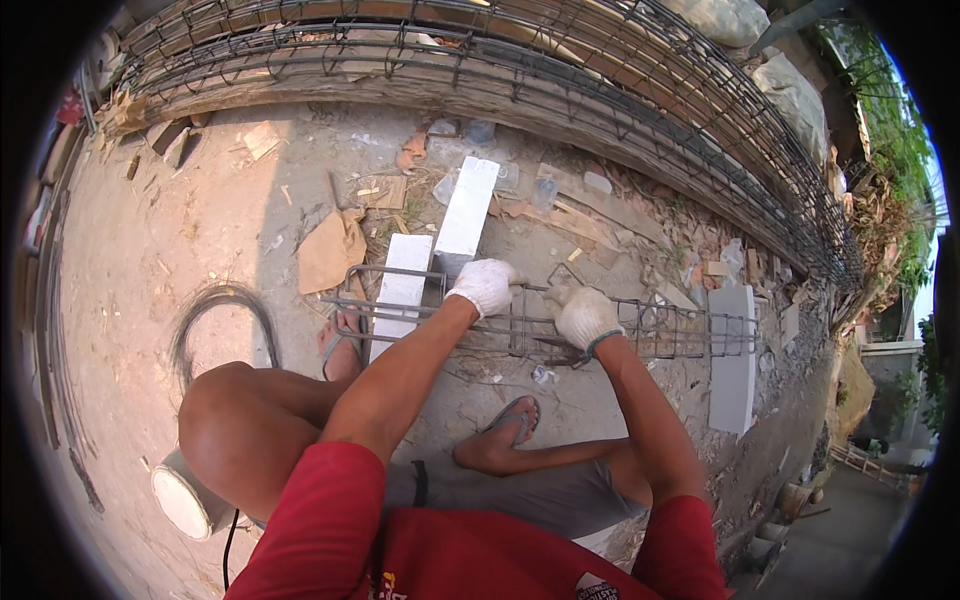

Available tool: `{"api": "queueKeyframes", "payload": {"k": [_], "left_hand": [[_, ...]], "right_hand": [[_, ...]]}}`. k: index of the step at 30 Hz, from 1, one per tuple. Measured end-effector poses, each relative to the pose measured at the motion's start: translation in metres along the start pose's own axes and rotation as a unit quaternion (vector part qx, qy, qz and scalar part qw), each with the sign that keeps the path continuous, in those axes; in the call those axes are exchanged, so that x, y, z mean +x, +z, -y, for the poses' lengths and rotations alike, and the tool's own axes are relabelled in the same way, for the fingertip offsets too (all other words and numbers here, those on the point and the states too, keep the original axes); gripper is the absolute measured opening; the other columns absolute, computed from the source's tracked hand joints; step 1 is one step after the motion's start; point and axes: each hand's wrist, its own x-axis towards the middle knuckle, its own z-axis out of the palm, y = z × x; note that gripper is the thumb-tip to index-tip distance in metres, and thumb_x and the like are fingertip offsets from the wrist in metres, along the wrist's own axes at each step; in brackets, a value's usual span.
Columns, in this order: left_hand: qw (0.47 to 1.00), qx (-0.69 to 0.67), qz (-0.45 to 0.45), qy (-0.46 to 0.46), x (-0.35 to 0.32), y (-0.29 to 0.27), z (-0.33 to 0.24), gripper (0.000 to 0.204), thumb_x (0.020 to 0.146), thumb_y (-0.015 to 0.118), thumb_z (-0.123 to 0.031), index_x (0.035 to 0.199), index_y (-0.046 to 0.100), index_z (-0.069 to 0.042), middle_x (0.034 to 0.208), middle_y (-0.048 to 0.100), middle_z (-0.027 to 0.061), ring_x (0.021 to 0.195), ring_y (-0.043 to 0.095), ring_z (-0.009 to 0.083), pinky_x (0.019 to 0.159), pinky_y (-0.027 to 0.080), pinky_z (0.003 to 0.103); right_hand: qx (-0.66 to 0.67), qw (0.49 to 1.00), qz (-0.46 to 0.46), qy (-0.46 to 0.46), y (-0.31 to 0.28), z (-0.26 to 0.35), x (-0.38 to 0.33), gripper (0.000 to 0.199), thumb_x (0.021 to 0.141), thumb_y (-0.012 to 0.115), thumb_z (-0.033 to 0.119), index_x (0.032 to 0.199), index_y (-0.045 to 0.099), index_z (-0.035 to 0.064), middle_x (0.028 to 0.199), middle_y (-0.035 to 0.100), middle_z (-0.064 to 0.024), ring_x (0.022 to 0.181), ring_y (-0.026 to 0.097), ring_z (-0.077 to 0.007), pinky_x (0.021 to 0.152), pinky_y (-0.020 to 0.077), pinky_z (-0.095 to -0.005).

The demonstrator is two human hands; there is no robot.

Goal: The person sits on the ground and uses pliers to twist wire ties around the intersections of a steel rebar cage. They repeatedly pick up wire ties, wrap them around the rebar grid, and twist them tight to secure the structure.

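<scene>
A narrow rebar cage [640, 315] of long bars and square stirrups lies crosswise before me, resting on white blocks. My left hand [485, 287], in a white knitted glove, is closed around a bar at the cage's far side. Just to its right, my gloved right hand [587, 318] is closed over the cage, palm down. Dark handles, apparently of pincers [562, 350], stick out beneath it; the tool's jaws are hidden. One white block [402, 280] supports the left end, another white block [468, 205] stands beside it, and a grey-white block [732, 360] lies under the right end.
Long rebar cages [450, 60] rest along a timber at the far side. A wire coil [225, 300] lies on the ground at left, near a white bucket [182, 500]. Cardboard [332, 250], wood scraps and rubble litter the ground. My sandalled foot [510, 425] is close to the cage.
</scene>
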Motion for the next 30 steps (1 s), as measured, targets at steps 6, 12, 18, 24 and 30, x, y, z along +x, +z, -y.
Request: {"api": "queueKeyframes", "payload": {"k": [6, 12, 18, 24, 30], "left_hand": [[1.000, -0.013, -0.004, 0.012, 0.009, 0.005, -0.008, 0.033, 0.095, 0.068, -0.034, 0.122, 0.079, -0.019, 0.111, 0.077, 0.0163, 0.107, 0.072, 0.0371, 0.094, 0.057, 0.046], [0.998, -0.041, -0.038, 0.037, 0.012, 0.008, -0.009, 0.035, 0.091, 0.069, -0.027, 0.122, 0.079, -0.014, 0.110, 0.078, 0.0186, 0.109, 0.073, 0.0356, 0.094, 0.057, 0.044], [0.998, -0.033, -0.039, 0.042, 0.010, 0.009, -0.002, 0.036, 0.091, 0.070, -0.028, 0.122, 0.079, -0.013, 0.109, 0.077, 0.0190, 0.105, 0.074, 0.0367, 0.092, 0.057, 0.044], [0.998, -0.059, -0.003, 0.008, 0.009, 0.004, -0.005, 0.036, 0.090, 0.070, -0.028, 0.122, 0.079, -0.013, 0.104, 0.078, 0.0189, 0.103, 0.075, 0.0358, 0.090, 0.057, 0.043], [0.998, -0.058, 0.002, 0.013, 0.012, 0.005, -0.006, 0.038, 0.090, 0.070, -0.030, 0.122, 0.079, -0.013, 0.103, 0.078, 0.0184, 0.102, 0.075, 0.0355, 0.091, 0.057, 0.043]], "right_hand": [[0.084, 0.990, 0.001, 0.110, 0.021, -0.033, -0.052, 0.040, 0.106, 0.050, 0.039, 0.128, 0.070, 0.0122, 0.118, 0.075, -0.0174, 0.109, 0.072, -0.0381, 0.093, 0.0562, -0.0529], [0.010, 0.979, 0.056, 0.196, 0.008, -0.076, -0.114, 0.033, 0.105, 0.052, 0.035, 0.126, 0.069, 0.0175, 0.110, 0.077, -0.0180, 0.105, 0.072, -0.0414, 0.091, 0.0570, -0.0525], [0.446, 0.839, -0.140, 0.280, 0.027, -0.057, -0.155, 0.063, 0.100, 0.057, 0.056, 0.144, 0.060, 0.0104, 0.129, 0.072, -0.0209, 0.113, 0.072, -0.0381, 0.091, 0.0572, -0.0504], [0.393, 0.875, -0.090, 0.267, 0.085, -0.019, -0.147, 0.088, 0.087, 0.074, 0.053, 0.159, 0.046, 0.0115, 0.143, 0.065, -0.0234, 0.128, 0.065, -0.0378, 0.106, 0.0515, -0.0406], [0.429, 0.819, -0.235, 0.298, 0.118, -0.018, -0.127, 0.060, 0.091, 0.074, 0.043, 0.140, 0.067, 0.0095, 0.140, 0.068, -0.0182, 0.124, 0.067, -0.0355, 0.105, 0.0516, -0.0408]]}}
